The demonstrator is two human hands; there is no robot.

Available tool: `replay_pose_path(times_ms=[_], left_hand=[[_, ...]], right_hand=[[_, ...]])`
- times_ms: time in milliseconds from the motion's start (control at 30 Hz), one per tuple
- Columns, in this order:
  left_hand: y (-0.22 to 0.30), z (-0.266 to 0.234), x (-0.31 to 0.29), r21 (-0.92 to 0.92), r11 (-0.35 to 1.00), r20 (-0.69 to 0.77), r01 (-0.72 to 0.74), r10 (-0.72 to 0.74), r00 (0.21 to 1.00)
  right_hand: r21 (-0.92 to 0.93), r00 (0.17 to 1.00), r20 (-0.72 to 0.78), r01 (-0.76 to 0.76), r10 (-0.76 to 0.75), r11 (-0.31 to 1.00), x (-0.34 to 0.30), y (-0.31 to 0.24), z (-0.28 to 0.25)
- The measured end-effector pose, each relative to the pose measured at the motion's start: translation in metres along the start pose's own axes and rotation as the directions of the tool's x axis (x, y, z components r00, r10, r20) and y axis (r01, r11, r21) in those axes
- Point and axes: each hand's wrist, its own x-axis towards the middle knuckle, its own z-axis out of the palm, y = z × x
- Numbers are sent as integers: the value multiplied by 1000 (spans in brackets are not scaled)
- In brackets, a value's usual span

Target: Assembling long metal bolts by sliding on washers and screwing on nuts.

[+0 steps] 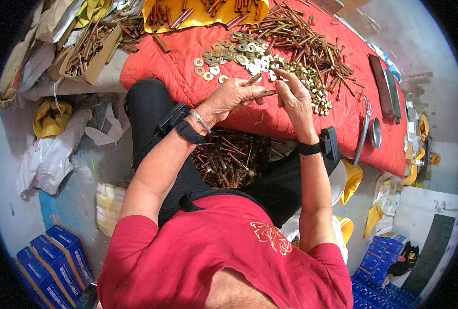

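Note:
My left hand [226,99] is closed around bronze-coloured bolts [268,93], whose ends stick out toward my right hand. My right hand [295,103] is close beside their tips, its thumb and fingers bent together. Whatever lies between those fingertips is too small to make out. Just beyond my hands, flat round washers [234,51] are spread on a red quilted cloth [162,64]. Brass-coloured nuts [314,85] form a heap to the right of my right hand. Behind them lies a loose pile of long bolts [303,41].
Between my legs sits a container of bolts [226,159]. A cardboard box [92,72] of metal tubes stands at the far left, and more tubes rest on yellow fabric [203,20] at the back. Blue boxes [54,262] are stacked at lower left. A metal strainer [375,133] lies at right.

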Motion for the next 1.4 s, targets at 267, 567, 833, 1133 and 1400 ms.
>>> replay_pose_path(times_ms=[267, 567, 833, 1133, 1400], left_hand=[[-8, -2, 5, 20, 999, 23, -45, 44, 999], [-5, -4, 5, -6, 997, -23, 75, -76, 997], [3, 4, -5, 361, 925, 333, -121, -7, 943], [-1, -8, 5, 390, 893, -18, -222, 249, 968], [6, -54, 22, 983, 154, -182, 101, 721, 669]], right_hand=[[-16, 997, -11, -80, 80, 997, 0, 2, 3], [-126, 965, -171, 180, -200, 976, 2, 8, 7], [185, 965, -74, -236, 253, 954, 10, 3, -11], [-613, 939, -4, 269, -343, 743, 105, 70, 11], [-617, 920, 42, 330, -389, 714, 133, 73, 8]])
